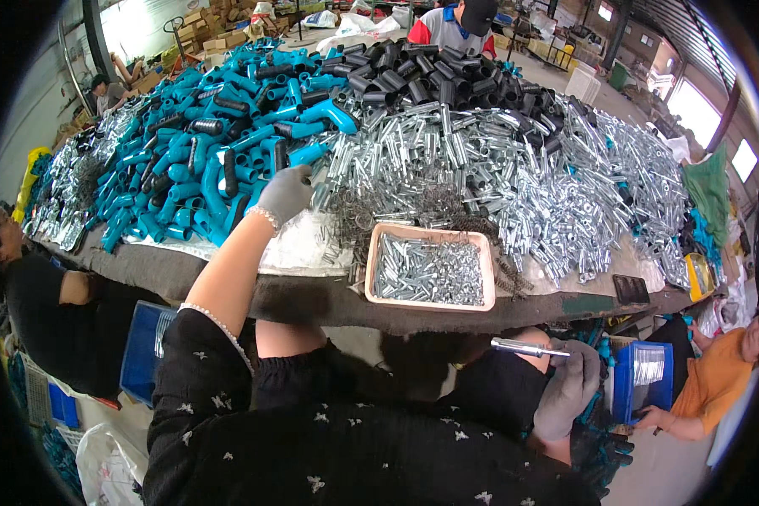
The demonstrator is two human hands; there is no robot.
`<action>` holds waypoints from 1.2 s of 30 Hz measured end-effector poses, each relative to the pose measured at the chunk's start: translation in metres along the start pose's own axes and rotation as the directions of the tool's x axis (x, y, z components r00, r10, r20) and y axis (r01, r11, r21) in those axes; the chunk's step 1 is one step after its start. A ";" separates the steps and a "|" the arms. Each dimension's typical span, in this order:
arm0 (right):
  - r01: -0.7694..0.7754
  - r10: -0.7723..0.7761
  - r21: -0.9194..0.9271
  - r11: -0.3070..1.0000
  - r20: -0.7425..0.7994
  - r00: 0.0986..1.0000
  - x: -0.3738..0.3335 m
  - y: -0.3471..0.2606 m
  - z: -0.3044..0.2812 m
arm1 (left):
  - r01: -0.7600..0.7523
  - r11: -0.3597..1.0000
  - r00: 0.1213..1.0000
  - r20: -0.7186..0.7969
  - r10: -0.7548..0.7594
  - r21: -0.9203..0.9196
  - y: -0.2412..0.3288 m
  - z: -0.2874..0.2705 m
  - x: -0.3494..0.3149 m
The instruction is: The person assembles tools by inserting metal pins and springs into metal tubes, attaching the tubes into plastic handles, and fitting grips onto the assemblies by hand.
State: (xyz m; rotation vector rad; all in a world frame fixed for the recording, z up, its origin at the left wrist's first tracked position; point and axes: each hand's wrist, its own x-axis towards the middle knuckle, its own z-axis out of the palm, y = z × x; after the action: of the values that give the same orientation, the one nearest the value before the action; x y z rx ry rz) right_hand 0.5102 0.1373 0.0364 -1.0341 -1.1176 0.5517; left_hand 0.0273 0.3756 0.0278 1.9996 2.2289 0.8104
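My left hand (286, 196), in a grey glove, reaches over the heap with its fingers closed at the end of a teal plastic handle (309, 154); the fingertips are partly hidden. Around it lie many teal curved plastic handles (213, 190), some with black ribbed grips. Above my lap, my gloved right hand (572, 390) grips a shiny metal rod (523, 347), thicker at its left end and thin toward the fingers. A cream tray (430, 304) of small metal pins rests at the table's near edge, between my two hands.
Metal tubes (557, 202) cover the table's middle and right, with dark coil springs (354, 219) beside the tray. Black plastic sleeves (447, 72) are heaped behind. A phone (631, 289) lies near the edge. People with blue bins (643, 379) sit on both sides; another person (455, 29) is opposite.
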 end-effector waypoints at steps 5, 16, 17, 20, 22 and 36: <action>-0.020 0.013 0.084 0.996 0.094 0.995 -0.006 -0.008 0.016 | -0.134 0.990 0.969 0.214 0.123 0.039 0.002 0.016 -0.003; -0.020 -0.002 0.262 0.965 0.082 0.997 -0.020 -0.031 0.009 | 0.002 0.620 0.984 0.110 0.137 -0.785 0.082 -0.064 -0.127; -0.087 0.049 0.407 0.909 0.104 0.993 -0.019 -0.039 0.019 | -0.140 0.623 0.951 0.071 0.302 -0.770 0.089 -0.064 -0.169; -0.295 0.102 0.515 0.805 0.369 0.924 -0.021 -0.037 0.048 | 0.006 0.539 0.866 0.274 0.418 -0.842 0.118 -0.049 -0.272; -0.193 0.032 0.221 0.956 0.576 0.817 -0.021 -0.027 0.059 | -0.326 0.601 0.842 0.064 0.536 -0.730 0.135 -0.048 -0.277; 0.221 -0.202 0.117 0.968 0.888 0.413 -0.034 0.011 0.088 | -0.188 0.654 0.794 0.279 0.541 -0.733 0.093 0.008 -0.301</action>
State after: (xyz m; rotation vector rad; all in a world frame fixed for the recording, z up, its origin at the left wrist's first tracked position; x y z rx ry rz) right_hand 0.4173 0.1491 0.0177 -0.5253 -2.1925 0.9350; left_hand 0.1659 0.0992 -0.0345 1.9762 1.0162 0.8561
